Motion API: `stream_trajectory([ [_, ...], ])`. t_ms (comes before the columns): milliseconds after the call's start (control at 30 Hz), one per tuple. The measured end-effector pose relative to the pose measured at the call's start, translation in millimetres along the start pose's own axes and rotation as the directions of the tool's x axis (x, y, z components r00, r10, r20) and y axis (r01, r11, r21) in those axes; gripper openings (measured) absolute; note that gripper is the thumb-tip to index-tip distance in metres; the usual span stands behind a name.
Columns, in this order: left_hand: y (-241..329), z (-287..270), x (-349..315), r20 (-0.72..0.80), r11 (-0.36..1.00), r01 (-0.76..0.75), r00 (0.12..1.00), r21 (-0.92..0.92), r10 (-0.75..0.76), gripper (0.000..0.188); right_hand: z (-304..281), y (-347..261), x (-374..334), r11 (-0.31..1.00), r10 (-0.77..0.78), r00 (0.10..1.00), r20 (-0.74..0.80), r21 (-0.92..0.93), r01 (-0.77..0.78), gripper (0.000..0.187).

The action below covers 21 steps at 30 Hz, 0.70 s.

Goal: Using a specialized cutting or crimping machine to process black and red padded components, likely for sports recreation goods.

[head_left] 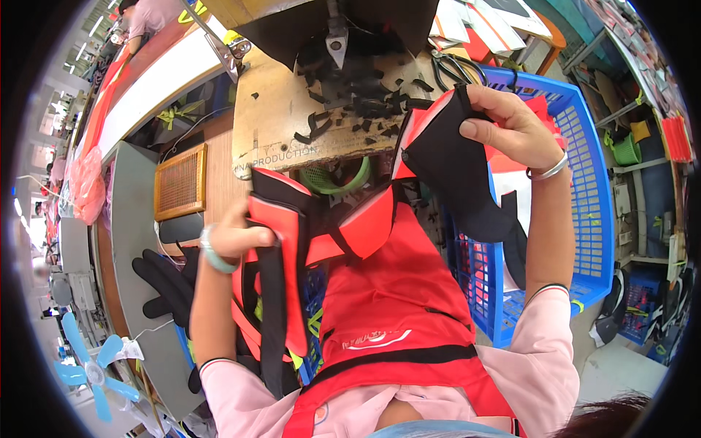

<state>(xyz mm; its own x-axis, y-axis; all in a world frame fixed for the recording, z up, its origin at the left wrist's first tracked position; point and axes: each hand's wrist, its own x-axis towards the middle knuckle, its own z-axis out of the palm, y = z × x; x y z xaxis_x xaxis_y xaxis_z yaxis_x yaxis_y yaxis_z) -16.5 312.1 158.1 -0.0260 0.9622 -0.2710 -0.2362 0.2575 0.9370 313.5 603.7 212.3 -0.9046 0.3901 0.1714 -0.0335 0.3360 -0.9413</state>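
My right hand (515,130) is raised at the table's right corner, thumb and fingers closed on a black fabric piece (456,157) with a red layer along its edge. The lower end of that piece hangs over a blue basket. On the left, my left hand (239,237) grips a red and black padded fabric piece (288,230), with a black strip (274,306) hanging below the thumb. Between the hands, a red section with black edging (369,219) sags above my red apron (394,292). Whether these parts are all joined, I cannot tell.
Ahead, a machine (336,44) stands over a wooden table (270,124) strewn with black scraps (318,128). Scissors (456,69) lie at its right edge. A blue basket (595,182) stands right, a blue fan (95,372) far left. Another person (150,18) is at far left.
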Motion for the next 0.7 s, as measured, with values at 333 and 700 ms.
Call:
stream_trajectory([
  [333,-41,101,85,0.7,0.988,-0.02,0.704,-0.153,0.123,0.037,13,9,-27,0.969,-0.105,0.994,-0.024,0.222,0.108,0.032],
  [700,35,68,26,0.562,0.841,-0.419,0.809,0.343,0.174,0.048,1,-9,-61,0.89,-0.143,0.881,0.451,0.447,-0.085,0.022],
])
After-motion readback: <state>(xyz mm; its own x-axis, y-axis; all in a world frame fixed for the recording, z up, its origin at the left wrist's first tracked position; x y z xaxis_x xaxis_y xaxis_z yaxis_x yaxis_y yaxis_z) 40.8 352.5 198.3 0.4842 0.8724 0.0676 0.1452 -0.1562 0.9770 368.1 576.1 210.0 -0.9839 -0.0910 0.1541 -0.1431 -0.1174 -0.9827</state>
